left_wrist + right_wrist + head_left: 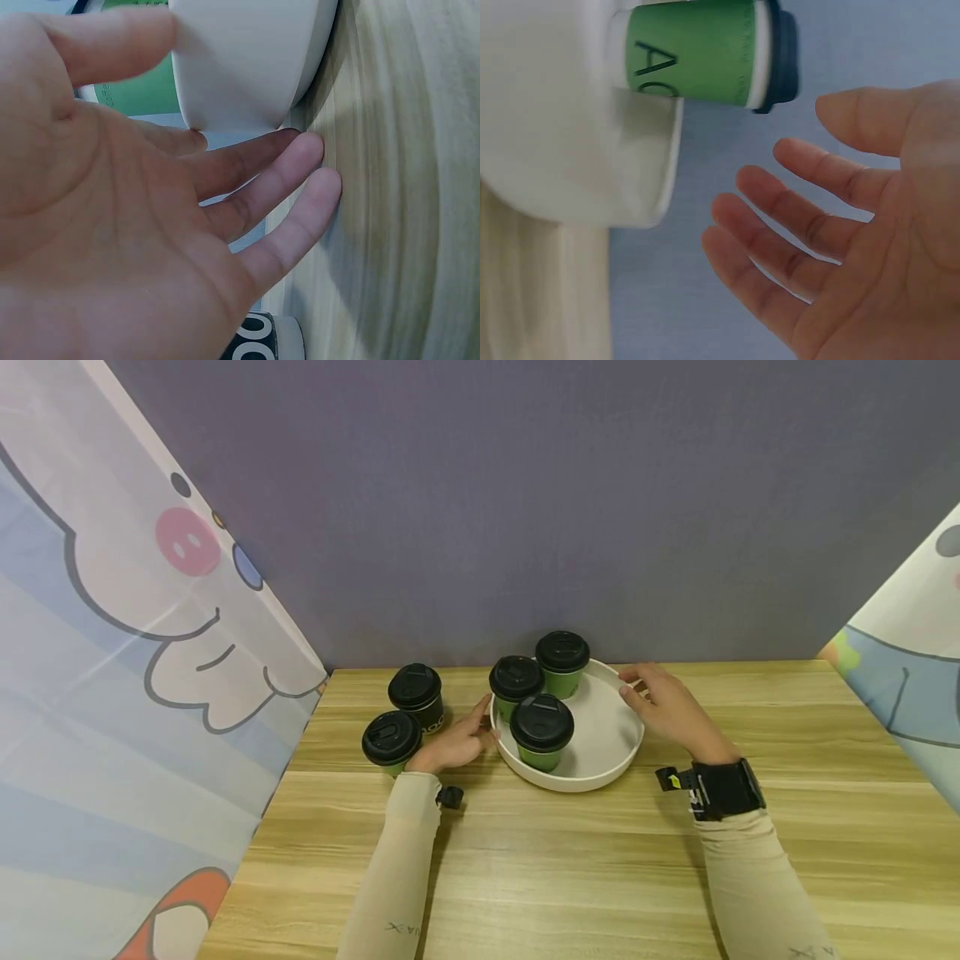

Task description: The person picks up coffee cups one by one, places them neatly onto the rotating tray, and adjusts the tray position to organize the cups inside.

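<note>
A round white tray [606, 737] stands on the table with three green paper cups in it: a back cup [562, 683], a left cup [506, 706] and a front cup [538, 758], all with black lids. My left hand [459, 743] is at the tray's left side, fingers extended; in the left wrist view its thumb and fingertips [306, 150] touch or nearly touch the tray wall [240, 67]. By the right rim, my right hand [671, 710] has loosely bent, spread fingers. Seen from the right wrist, that hand [855, 232] holds nothing and is apart from the green cup [697, 52].
Left of the tray, a black cup [430, 713] with a black lid stands behind a green cup [392, 768], partly hidden by my left wrist. A grey wall [525, 510] rises behind the wooden table [525, 877]. Cartoon-printed cloth [112, 693] hangs at both sides.
</note>
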`<state>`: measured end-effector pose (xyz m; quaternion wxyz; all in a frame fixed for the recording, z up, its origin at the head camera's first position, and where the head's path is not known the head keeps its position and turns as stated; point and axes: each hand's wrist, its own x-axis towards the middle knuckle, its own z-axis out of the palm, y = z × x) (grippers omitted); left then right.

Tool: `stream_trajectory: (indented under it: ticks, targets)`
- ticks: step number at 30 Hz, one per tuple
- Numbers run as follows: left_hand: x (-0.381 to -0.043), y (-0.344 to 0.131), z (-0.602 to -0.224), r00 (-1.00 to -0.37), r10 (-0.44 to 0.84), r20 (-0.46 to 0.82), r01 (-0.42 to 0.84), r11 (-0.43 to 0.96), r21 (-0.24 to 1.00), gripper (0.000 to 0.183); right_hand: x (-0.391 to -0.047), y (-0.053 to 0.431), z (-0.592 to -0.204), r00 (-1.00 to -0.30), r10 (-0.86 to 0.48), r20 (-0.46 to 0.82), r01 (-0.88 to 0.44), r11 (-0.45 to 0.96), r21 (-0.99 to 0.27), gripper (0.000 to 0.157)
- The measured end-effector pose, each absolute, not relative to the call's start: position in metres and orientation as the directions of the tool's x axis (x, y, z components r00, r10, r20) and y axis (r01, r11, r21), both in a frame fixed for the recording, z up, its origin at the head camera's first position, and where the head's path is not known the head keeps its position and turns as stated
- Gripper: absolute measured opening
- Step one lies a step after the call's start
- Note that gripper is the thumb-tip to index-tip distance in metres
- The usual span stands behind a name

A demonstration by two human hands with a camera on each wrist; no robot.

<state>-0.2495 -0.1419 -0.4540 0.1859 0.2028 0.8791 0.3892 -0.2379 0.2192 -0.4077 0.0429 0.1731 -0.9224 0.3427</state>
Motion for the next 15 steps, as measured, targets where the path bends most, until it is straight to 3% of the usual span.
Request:
stream_trajectory:
  ticks: [15]
  targets:
    - [-0.250, -0.133, -0.459, -0.920, 0.376, -0.110, 0.194, 0.682, 0.706, 0.055, -0.256, 0.244, -0.449, -0.955, -0.266, 0.135, -0.287, 0.695, -0.659, 0.034]
